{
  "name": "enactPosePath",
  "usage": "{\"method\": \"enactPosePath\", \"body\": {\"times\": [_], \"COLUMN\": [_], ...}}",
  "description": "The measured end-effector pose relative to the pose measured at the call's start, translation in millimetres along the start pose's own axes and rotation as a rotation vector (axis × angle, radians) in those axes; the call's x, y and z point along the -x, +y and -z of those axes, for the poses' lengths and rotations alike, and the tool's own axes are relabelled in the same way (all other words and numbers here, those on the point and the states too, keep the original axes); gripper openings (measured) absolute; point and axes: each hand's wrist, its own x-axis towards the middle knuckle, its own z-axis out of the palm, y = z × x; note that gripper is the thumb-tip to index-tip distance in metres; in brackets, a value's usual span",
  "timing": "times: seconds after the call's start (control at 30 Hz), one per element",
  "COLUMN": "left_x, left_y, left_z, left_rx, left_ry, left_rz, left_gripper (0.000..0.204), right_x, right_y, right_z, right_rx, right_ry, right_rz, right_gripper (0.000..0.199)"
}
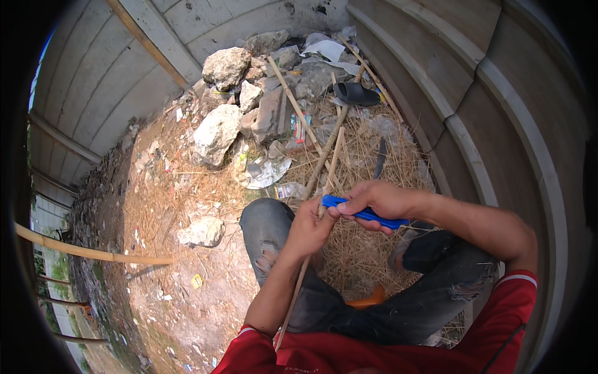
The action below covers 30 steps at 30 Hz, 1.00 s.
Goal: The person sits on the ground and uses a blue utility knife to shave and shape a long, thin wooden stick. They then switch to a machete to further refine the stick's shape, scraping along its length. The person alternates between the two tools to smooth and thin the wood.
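Observation:
My left hand (pixel 309 225) is closed around a thin wooden stick (pixel 334 161), which slants from my lap up past my left knee. In my right hand (pixel 374 201) is a blue utility knife (pixel 381 219), its handle lying across my fingers. The knife's front end meets the stick right beside my left thumb. Its blade cannot be made out. Both hands are close together above the dry straw, between my bent legs in torn dark jeans (pixel 274 225).
Large rocks (pixel 218 134) and rubble lie ahead, with several poles (pixel 296 103) and a black slide sandal (pixel 356 93). A dark flat blade (pixel 380 159) rests on the straw. An orange object (pixel 369 298) sits between my legs. A corrugated wall (pixel 461 124) runs along the right.

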Motion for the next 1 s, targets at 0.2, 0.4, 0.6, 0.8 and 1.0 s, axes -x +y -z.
{"method": "enactPosePath", "body": {"times": [0.2,0.4,0.6,0.8,1.0], "left_x": [-1,0,-2,-2,0], "left_y": [6,1,4,13,20], "left_z": [-4,-3,-9,-3,-3], "left_rx": [-0.102,-0.157,-0.166,-0.007,0.142], "left_ry": [0.048,0.062,0.143,0.075,0.043], "left_rz": [-0.038,-0.045,-0.052,0.046,-0.027], "left_gripper": [0.038,0.040,0.041,0.034,0.038], "right_x": [1,-1,-5,-3,12], "right_y": [1,9,15,5,-9], "right_z": [-11,-14,-20,-2,11], "right_rx": [0.084,0.198,0.270,0.223,0.149], "right_ry": [0.149,0.220,0.357,0.288,0.127], "right_rz": [-0.006,0.027,0.147,0.307,0.154], "right_gripper": [0.039,0.037,0.034,0.035,0.040]}}
